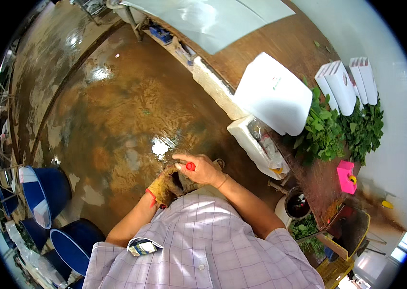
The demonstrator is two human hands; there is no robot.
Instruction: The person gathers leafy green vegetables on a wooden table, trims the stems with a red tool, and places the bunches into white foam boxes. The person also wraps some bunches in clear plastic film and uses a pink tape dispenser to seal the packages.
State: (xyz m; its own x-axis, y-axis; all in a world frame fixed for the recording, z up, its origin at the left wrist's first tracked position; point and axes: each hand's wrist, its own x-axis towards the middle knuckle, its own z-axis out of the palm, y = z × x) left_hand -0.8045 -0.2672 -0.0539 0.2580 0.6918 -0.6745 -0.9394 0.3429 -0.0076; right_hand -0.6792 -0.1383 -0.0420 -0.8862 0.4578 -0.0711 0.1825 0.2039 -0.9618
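Both of my hands are close together in front of my waist, above the wet floor. My right hand (203,169) is bare and closed around a red-ended handle (190,166), whose round tip shows beside the thumb. The rest of that tool is hidden by the hand. Against it, my left hand (165,187) wears a dirty yellow work glove with a red cuff. Its fingers look curled, and what they hold, if anything, is hidden. A dark gap shows between the glove and my right hand.
On the right, a brown table (304,178) bears leafy green bunches (321,130), a white panel (275,94), small white boxes (340,86) and a pink holder (346,177). White foam boxes (256,147) line its near edge. Blue tubs (74,245) stand at lower left.
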